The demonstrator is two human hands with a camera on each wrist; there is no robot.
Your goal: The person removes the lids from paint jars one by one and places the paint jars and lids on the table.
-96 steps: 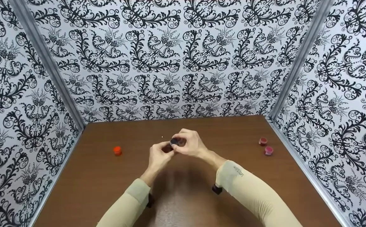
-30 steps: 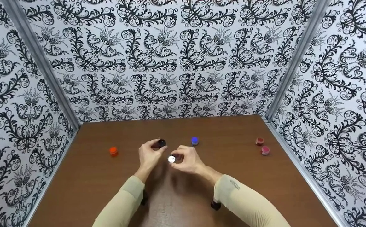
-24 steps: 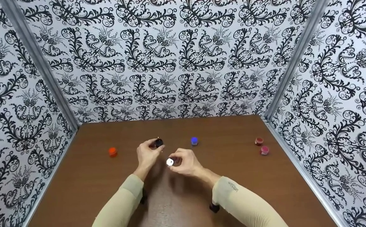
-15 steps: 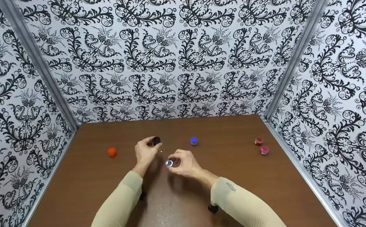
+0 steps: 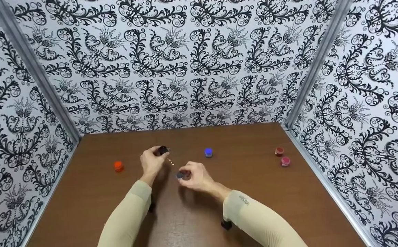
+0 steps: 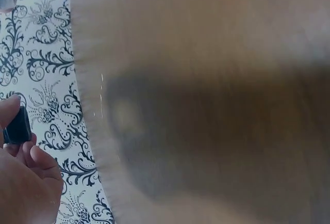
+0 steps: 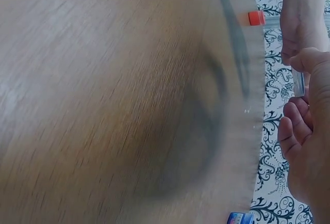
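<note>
1. The left grip pinches a dark piece, perhaps a lid, above the surface, left of centre; thumb and fingertips clamp its edge.
2. The right grip pinches a clear cup, nearer and to the right, apart from the dark piece.
3. Both look light and stiff, probably plastic; the cup's smooth wall may slip, so hold opposite sides without squeezing hard.
4. Farther out stand blue, orange, red and pink pots, best lifted by their sides.
</note>
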